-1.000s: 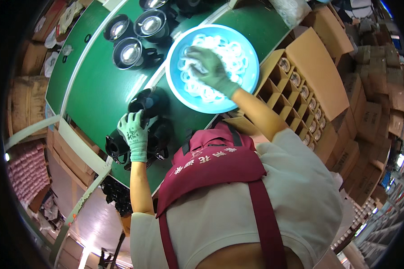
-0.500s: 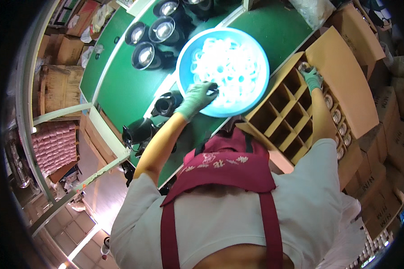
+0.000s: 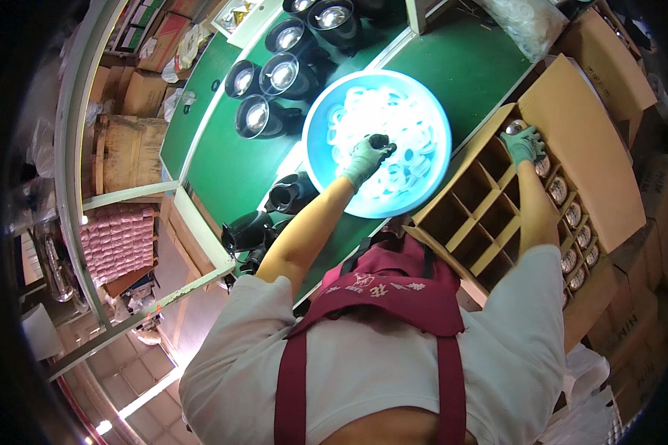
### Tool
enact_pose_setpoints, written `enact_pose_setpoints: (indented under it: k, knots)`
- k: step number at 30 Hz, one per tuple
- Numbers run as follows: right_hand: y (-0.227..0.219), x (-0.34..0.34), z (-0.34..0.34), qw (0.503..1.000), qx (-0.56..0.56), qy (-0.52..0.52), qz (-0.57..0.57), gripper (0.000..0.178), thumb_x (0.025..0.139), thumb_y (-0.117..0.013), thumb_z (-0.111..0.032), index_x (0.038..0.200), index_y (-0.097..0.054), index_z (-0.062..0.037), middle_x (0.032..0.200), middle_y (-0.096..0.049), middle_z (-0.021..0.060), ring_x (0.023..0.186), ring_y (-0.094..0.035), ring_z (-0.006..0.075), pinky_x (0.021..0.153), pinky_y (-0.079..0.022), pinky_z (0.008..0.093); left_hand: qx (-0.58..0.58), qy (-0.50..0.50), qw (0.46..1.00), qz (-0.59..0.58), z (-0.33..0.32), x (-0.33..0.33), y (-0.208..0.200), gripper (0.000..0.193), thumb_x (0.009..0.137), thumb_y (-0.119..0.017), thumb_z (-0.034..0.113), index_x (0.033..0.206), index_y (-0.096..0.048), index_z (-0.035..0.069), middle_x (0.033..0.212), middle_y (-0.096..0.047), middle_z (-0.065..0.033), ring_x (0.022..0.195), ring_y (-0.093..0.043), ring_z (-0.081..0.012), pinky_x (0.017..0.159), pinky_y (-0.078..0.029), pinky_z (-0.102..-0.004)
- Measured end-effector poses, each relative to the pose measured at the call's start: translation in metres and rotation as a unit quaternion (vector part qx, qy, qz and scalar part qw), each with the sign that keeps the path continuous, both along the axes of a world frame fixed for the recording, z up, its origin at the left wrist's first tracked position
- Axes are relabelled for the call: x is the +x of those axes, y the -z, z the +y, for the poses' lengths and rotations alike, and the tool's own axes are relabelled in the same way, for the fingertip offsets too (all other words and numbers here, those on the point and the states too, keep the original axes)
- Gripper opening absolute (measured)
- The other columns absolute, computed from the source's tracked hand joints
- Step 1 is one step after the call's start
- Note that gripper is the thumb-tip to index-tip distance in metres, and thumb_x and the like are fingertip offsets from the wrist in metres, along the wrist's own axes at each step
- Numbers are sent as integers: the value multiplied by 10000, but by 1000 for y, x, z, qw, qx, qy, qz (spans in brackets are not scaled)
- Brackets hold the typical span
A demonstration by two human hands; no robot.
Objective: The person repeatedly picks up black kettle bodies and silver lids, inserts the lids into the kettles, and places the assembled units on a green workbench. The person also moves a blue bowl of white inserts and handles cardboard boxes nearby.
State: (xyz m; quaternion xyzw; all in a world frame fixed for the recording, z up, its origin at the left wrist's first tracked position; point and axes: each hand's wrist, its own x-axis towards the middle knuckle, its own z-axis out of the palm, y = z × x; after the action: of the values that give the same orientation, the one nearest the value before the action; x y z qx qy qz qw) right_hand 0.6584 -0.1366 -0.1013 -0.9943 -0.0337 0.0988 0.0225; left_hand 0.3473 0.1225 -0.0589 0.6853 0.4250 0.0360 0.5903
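Note:
Both my hands wear pale green gloves. My left hand point(image 3: 365, 160) is over the blue basin point(image 3: 313, 176), its fingers closed round a small black piece point(image 3: 379, 141) whose kind I cannot make out. Inside the basin lies a heap of white plastic rings point(image 3: 404, 165), partly washed out by glare. At the far end of the divided cardboard box point(image 3: 464, 189), my right hand point(image 3: 525, 145) has its fingers bent round a silvery round lamp point(image 3: 513, 127). More silvery lamps point(image 3: 558, 190) fill the box's right-hand compartments; several left-hand ones hold nothing visible.
Several black cup-shaped housings point(image 3: 280, 74) with shiny lamps inside stand on the green bench point(image 3: 223, 174) at the far left. Other black housings point(image 3: 289, 194) lie left of the basin. A clear plastic bag point(image 3: 518, 28) rests at the far right, with stacked cartons point(image 3: 634, 319) beyond the box.
My left hand has shifted further in over the rings with the black piece. The right hand stays at the box's far end, on the lamp. The whole view has shifted slightly.

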Motion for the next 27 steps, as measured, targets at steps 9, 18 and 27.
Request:
enact_pose_setpoints:
  k: [9, 18, 27]
  knots:
    - [-57, -83, -84, 769, 629, -115, 4, 628, 804, -771, -290, 1300, -482, -34, 1228, -542, 109, 1114, -551, 235, 932, -490, 383, -43, 127, 989, -66, -13, -44, -81, 269, 939, -629, 286, 1063, -658, 49, 906, -627, 8, 819, -545, -58, 741, -445, -214]
    - [-184, -252, 19, 764, 375, -525, -2, 335, 933, -528, -184, 1255, -571, -106, 1295, -555, 142, 1201, -529, 334, 1044, -419, 455, 143, 255, 944, -153, -32, -75, -90, 455, 748, -763, 259, 1100, -632, 2, 1072, -626, -184, 1030, -598, -325, 886, -470, -405]
    - [-170, -269, 66, 250, 710, 109, 649, 627, 870, -641, -341, 1379, -424, -48, 1303, -555, 127, 1132, -601, 261, 919, -545, 409, 10, 49, 988, -147, -14, -118, -27, 433, 813, -684, 284, 1165, -624, 37, 1121, -636, -134, 1016, -622, -286, 903, -491, -393]
